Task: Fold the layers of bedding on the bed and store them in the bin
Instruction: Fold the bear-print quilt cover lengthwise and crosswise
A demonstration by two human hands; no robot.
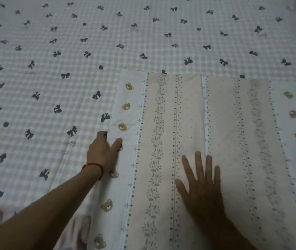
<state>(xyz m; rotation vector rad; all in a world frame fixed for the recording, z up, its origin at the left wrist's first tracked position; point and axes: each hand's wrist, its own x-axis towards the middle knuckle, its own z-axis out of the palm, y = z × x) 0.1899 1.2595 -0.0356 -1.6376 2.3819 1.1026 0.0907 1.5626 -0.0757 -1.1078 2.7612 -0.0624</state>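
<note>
Bedding covers the whole view: a pink-and-white checked sheet [57,51] printed with dark bows and dots lies spread across the bed, and on top of it, toward the near right, lies a folded blanket [194,134] in pale cream with lengthwise stripes of leafy sprigs, tiny hearts and dots. White bands run along both long sides of the blanket, each carrying a row of small bear faces [125,106].

At the blanket's left edge, the left hand [103,152] rests where the white band meets the checked sheet. Its fingers curl down at that edge with the thumb lying on the white band, so it appears to grip the edge, though the fingertips are hidden. A red string bracelet [96,167] circles that wrist, and the bare forearm reaches in from the lower left corner.

Further right, the right hand [203,188] lies flat, palm down on the cream middle of the blanket, fingers straight and spread, pressing the cloth beside a lengthwise crease [205,112].
</note>
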